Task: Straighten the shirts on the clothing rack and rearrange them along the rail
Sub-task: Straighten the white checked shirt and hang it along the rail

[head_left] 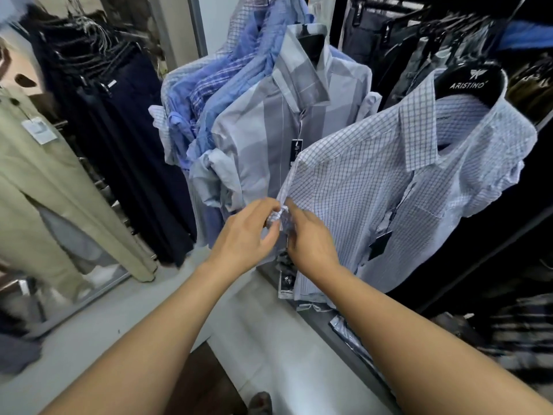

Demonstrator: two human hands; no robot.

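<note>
Shirts (227,94) hang in a close row running from the back centre toward the front right, their rail out of sight. Nearest on the right is the white checked shirt (374,175), collar buttoned and turned slightly left. Just behind it, touching, hangs a grey broad-striped shirt (263,127), with blue checked ones packed behind that. To the left, on another rack, hang navy trousers (128,136) and, nearer, beige trousers (39,187) with a white label. A black hanger (469,80) printed ARISTINO fills the checked shirt's collar.

Both forearms reach in from below and meet at the checked shirt's left edge. The left hand (248,238) pinches the bunched sleeve cuff (279,217) between thumb and forefinger, its other fingers loosely curled. The right hand (312,242) curls onto the same cuff from the other side; its fingertips are partly hidden by fabric, so it seems to grip rather than merely touch. A black swing tag (380,244) dangles from the shirt's front.
</note>
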